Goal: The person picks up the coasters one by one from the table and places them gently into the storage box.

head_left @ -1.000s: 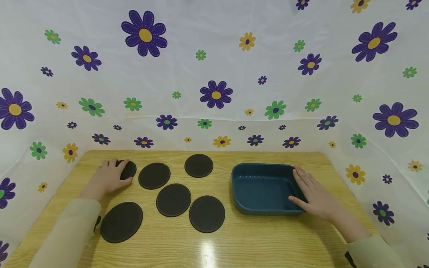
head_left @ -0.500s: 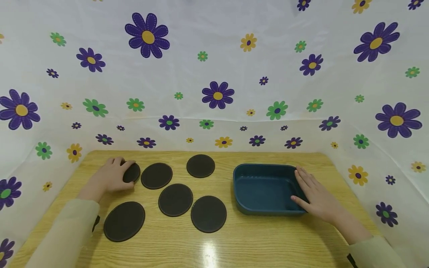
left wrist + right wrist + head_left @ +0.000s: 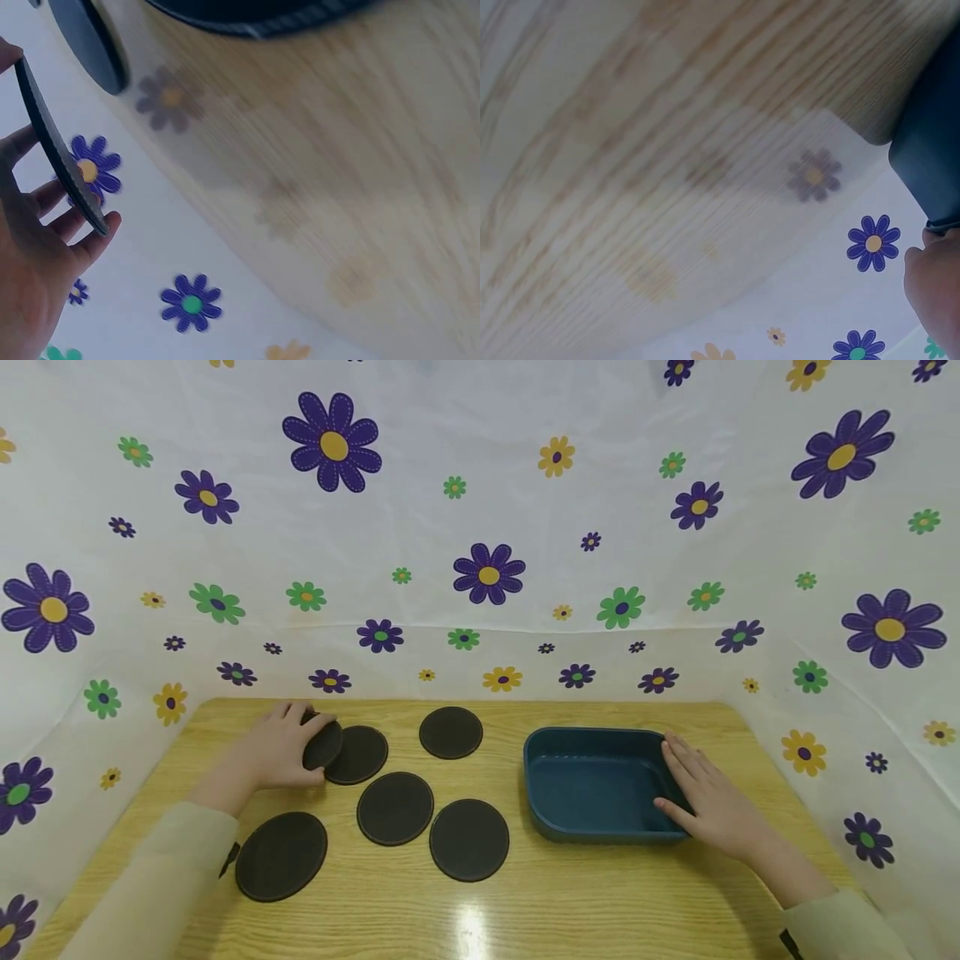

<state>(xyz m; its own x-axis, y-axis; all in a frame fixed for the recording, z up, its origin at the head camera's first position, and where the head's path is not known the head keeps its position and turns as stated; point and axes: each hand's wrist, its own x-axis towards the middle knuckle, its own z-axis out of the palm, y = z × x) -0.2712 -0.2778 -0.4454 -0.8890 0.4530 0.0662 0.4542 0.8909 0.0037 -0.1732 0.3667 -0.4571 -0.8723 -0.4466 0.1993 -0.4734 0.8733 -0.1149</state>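
Note:
My left hand [image 3: 279,750] grips a thin black round coaster [image 3: 324,748] by its edges. In the left wrist view that coaster [image 3: 54,146] stands tilted off the table between thumb and fingers. From the head view it overlaps the left side of another black coaster [image 3: 363,755]. On the right, my right hand [image 3: 708,802] rests on the right rim of a dark blue rectangular container [image 3: 600,838], fingers straight and thumb reaching over the inside. The right wrist view catches only part of the hand [image 3: 935,285] at the container's rim.
More black coasters lie flat on the wooden table [image 3: 570,902]: one at the back [image 3: 450,732], one in the middle [image 3: 395,808], one near the container [image 3: 469,841], one at front left [image 3: 282,857]. A flower-print cloth [image 3: 420,527] encloses the back and sides.
My left hand has lifted the far-left coaster and moved it right, over the edge of its neighbour. The right hand and container stay in place; the head view shifted slightly.

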